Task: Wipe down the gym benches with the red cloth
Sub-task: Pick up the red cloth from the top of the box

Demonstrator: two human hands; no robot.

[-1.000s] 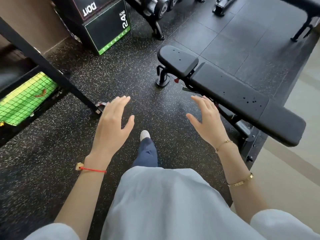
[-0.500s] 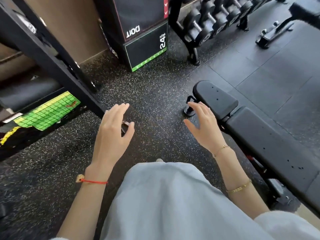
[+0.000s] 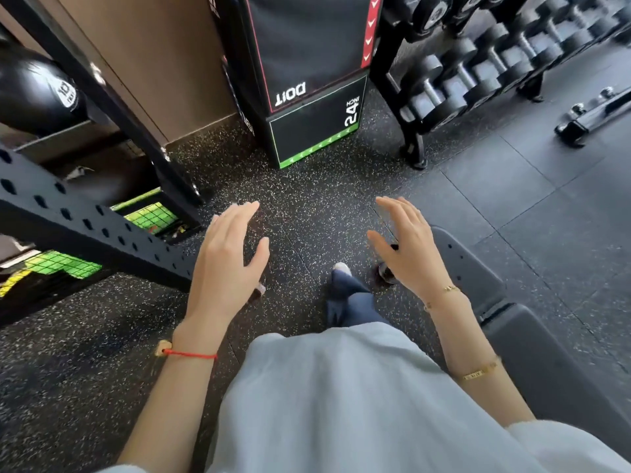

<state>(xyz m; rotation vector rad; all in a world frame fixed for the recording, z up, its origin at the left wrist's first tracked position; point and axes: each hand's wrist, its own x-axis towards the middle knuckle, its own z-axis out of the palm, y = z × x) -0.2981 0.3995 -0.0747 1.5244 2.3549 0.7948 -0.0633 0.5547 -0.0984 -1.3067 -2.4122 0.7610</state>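
You have not started wiping yet, as far as I can tell. No red cloth shows anywhere, so you need to find it first. Your left hand (image 3: 225, 264) and right hand (image 3: 406, 247) float above the floor (image 3: 307, 199), each grip wide, fingers straight, holding nothing. The black padded bench (image 3: 519, 336) sits low on your right, just beside your right arm.

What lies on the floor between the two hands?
In the head view, between the left hand and right hand shows speckled floor and the person's shoe.
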